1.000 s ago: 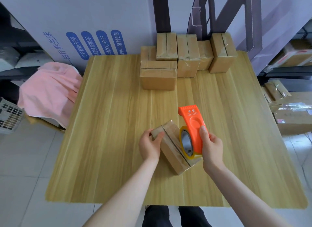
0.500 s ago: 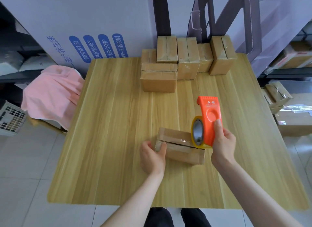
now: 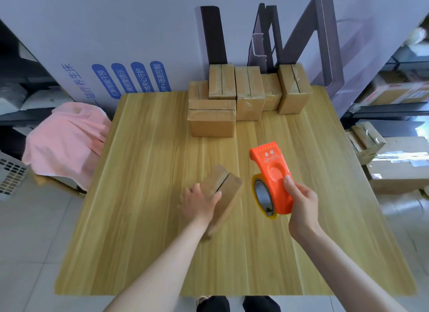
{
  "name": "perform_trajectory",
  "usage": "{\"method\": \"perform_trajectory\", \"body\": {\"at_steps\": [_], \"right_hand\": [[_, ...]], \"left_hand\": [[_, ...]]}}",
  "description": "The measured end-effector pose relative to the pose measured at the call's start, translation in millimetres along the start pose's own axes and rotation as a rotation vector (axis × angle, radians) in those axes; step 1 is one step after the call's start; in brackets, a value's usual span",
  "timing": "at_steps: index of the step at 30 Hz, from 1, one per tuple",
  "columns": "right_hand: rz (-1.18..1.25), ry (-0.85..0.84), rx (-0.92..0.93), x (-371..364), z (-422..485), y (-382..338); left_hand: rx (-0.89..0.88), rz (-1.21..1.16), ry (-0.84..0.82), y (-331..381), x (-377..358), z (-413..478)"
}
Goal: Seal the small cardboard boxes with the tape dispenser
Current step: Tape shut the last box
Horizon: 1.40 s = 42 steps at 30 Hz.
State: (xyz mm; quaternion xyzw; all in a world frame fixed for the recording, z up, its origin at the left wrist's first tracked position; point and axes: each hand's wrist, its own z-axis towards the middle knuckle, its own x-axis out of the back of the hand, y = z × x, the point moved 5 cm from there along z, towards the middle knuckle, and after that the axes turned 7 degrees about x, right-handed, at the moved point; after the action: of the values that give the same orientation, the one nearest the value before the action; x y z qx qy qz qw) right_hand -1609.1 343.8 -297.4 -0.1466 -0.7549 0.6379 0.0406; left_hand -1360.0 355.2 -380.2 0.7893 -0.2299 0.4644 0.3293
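Pink cloth point(image 3: 66, 144): draped over something at the left edge of the frame, beside the table.
Table point(image 3: 144, 242): light wood surface, filling the centre of the frame.
My left hand point(image 3: 200, 203): centre of the frame, fingers wrapped over the near end of the small box, closed on it.
Small box point(image 3: 224, 195): blurred; held tilted, just left of centre, with the seam between its top flaps facing up. Whether its lower end touches the table I cannot tell.
Stacked boxes point(image 3: 246, 98): cluster at the upper centre of the frame, along the far edge of the table, well apart from the held box.
Tape dispenser point(image 3: 272, 179): orange body with a roll of tape on its left side, right of centre, beside the held box but not touching it, toothed end pointing toward the top of the frame.
My right hand point(image 3: 301, 203): closed around the lower part of the dispenser, thumb lying on its orange face.
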Motion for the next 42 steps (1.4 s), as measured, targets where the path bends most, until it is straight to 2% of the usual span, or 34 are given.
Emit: {"method": "perform_trajectory", "body": {"at_steps": [1, 3, 6, 9, 11, 14, 18, 25, 33, 42], "right_hand": [[0.009, -0.038, 0.005, -3, -1, -5], [0.033, -0.128, 0.016, -12, -3, -17], [-0.003, -0.234, 0.042, -24, -5, -35], [-0.060, -0.313, 0.095, -34, -3, -55], [-0.095, -0.359, 0.136, -40, -1, -68], [-0.133, -0.421, 0.190, -50, 0, -83], [-0.156, -0.472, 0.248, -59, -3, -95], [-0.120, -0.523, 0.186, -67, -5, -93], [-0.128, -0.499, 0.183, -66, -7, -90], [-0.154, -0.481, 0.156, -61, -12, -83]], "left_hand": [[0.087, -0.036, -0.031, -14, 1, 0], [0.126, -0.096, -0.049, -23, 8, 0], [-0.008, -0.412, -0.067, 8, 46, 6], [-0.125, -0.867, -0.314, 51, 104, 0], [-0.243, -0.982, -0.508, 73, 142, -11], [-0.364, -0.972, -0.654, 89, 179, -26], [-0.432, -0.979, -0.695, 93, 197, -37], [-0.297, -1.159, -0.876, 86, 194, -37], [-0.285, -1.183, -0.920, 77, 196, -31], [-0.283, -1.139, -0.804, 73, 190, -31]]}}
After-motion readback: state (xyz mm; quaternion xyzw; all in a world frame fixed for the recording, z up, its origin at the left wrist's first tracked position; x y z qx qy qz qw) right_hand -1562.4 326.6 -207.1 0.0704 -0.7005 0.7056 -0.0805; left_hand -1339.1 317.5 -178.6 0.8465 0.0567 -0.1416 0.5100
